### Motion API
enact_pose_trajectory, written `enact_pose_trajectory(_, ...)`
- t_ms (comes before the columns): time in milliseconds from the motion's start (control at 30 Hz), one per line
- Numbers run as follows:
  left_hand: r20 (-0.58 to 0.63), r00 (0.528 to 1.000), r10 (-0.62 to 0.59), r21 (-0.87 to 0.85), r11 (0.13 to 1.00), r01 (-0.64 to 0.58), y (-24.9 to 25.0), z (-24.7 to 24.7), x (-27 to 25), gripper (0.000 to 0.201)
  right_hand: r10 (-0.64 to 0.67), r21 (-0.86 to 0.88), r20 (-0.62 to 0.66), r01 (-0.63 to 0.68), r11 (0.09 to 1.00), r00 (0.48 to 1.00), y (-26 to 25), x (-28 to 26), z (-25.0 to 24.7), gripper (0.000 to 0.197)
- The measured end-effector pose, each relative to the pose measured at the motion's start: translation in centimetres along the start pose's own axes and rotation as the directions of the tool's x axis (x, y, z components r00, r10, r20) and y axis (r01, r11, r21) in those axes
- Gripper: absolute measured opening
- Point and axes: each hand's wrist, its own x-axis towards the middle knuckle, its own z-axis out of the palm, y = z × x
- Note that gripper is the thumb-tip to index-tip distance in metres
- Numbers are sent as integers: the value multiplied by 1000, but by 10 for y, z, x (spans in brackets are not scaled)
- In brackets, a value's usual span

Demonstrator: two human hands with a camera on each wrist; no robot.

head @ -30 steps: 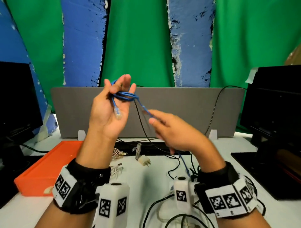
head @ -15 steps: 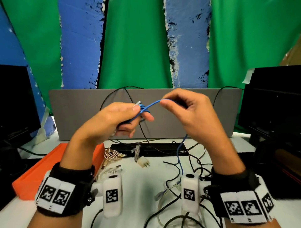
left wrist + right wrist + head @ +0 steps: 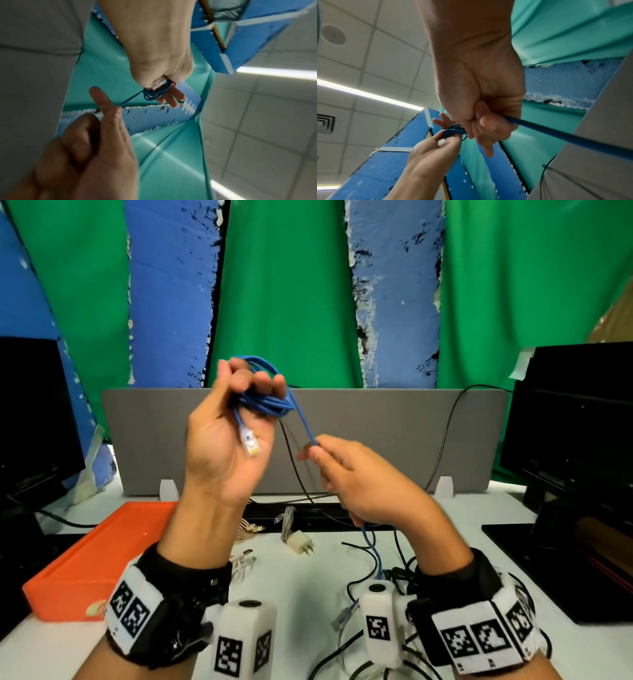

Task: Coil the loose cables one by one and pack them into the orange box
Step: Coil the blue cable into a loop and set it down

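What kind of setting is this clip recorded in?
Probably an office desk set up as a recording space: a white desk with a grey divider panel, black monitors, and green and blue backdrop sheets behind.

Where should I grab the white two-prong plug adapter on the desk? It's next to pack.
Pinch the white plug adapter across its blocky body, coming from above. Its prongs point right, toward the loose black cables, and its grey lead runs off behind, so the body's flat sides look like the freest grip.
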Motion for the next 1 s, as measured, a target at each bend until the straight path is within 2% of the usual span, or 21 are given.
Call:
enact_pose_trajectory(33, -33, 995, 91, 139, 986, -86, 1, 0, 0, 28, 4, -5, 52, -4, 1000, 999, -5, -1, 5, 31)
enact_pose_trajectory(67, -34, 980, 194, 320, 931, -173, 1, -2, 1, 27, -4, -1, 95, 5, 1000, 995, -10, -2, 9, 32)
enact_pose_trajectory(100, 20, 958, 288, 526, 811, -255, 2, -3, 2, 25, -29, -5, 125, 30, 1000, 992, -16, -4, 13, 32)
enact_pose_trajectory(133, 130, 930, 343, 717, 615, -327, 3, -5, 1, 22, -64, -16, 140, 67, 998, 988, -20, -6, 14, 32)
enact_pose_trajectory(167, 265, 906, 330, 851, 361, -380, 4, -7, 0, 19, -103, -26, 144, 107, 994, 984, -24, -8, 14, 32)
enact_pose_trajectory(200, 369, 895, 250, 910, 99, -403, 5, -10, -1, 17, -138, -28, 131, 142, 989, 982, -27, -10, 11, 30)
enact_pose_trajectory(233, 413, 900, 139, 909, -127, -398, 7, -13, -2, 16, -167, -28, 96, 170, 985, 981, -29, -12, 6, 26)
enact_pose_trajectory(267, 405, 914, 35, 881, -281, -380, 8, -17, -3, 16, -192, -35, 31, 193, 981, 981, -29, -13, -1, 22)
enact_pose_trajectory(300, 364, 930, -44, 865, -356, -355, 9, -19, -4, 18, -209, -44, -59, 206, 978, 976, -28, -15, -8, 17)
enact_pose_trajectory(333, 309, 945, -112, 873, -361, -328, 9, -19, -4, 20, -215, -43, -159, 211, 977, 964, -25, -16, -16, 13)
enact_pose_trajectory(367, 247, 953, -175, 908, -302, -291, 10, -18, -5, 23, -211, -17, -252, 213, 977, 945, -22, -17, -23, 10)
enact_pose_trajectory(467, 116, 927, -356, 989, 127, -75, 7, -12, -8, 34, -190, 98, -410, 250, 963, 892, -12, -21, -42, 12)
enact_pose_trajectory(500, 105, 908, -406, 973, 232, -9, 5, -9, -10, 38, -196, 111, -423, 265, 958, 885, -11, -22, -45, 13)
enact_pose_trajectory(567, 126, 876, -465, 922, 381, 69, 1, -6, -14, 38, -217, 109, -439, 291, 951, 872, -11, -24, -47, 13)
enact_pose_trajectory(633, 177, 866, -468, 822, 554, 131, -2, -2, -17, 32, -222, 110, -482, 310, 945, 848, -11, -24, -47, 13)
enact_pose_trajectory(733, 250, 856, -452, 529, 804, 270, -9, 2, -18, 30, -205, 82, -520, 288, 954, 829, -9, -21, -43, 20)
enact_pose_trajectory(800, 289, 836, -466, 299, 874, 384, -16, 4, -17, 29, -165, 90, -499, 240, 967, 851, -12, -19, -34, 33)
enact_pose_trajectory(867, 340, 817, -465, 103, 882, 460, -22, 7, -16, 29, -109, 157, -455, 200, 967, 884, -17, -17, -20, 52)
enact_pose_trajectory(900, 341, 822, -455, 41, 881, 471, -25, 8, -15, 30, -99, 200, -433, 202, 959, 896, -20, -16, -13, 59)
enact_pose_trajectory(967, 261, 865, -428, 23, 899, 438, -27, 9, -13, 33, -110, 252, -424, 234, 939, 899, -25, -13, -1, 70)
enact_pose_trajectory(1000, 211, 885, -415, 43, 908, 416, -26, 9, -12, 35, -111, 254, -452, 247, 935, 885, -27, -11, 4, 67)
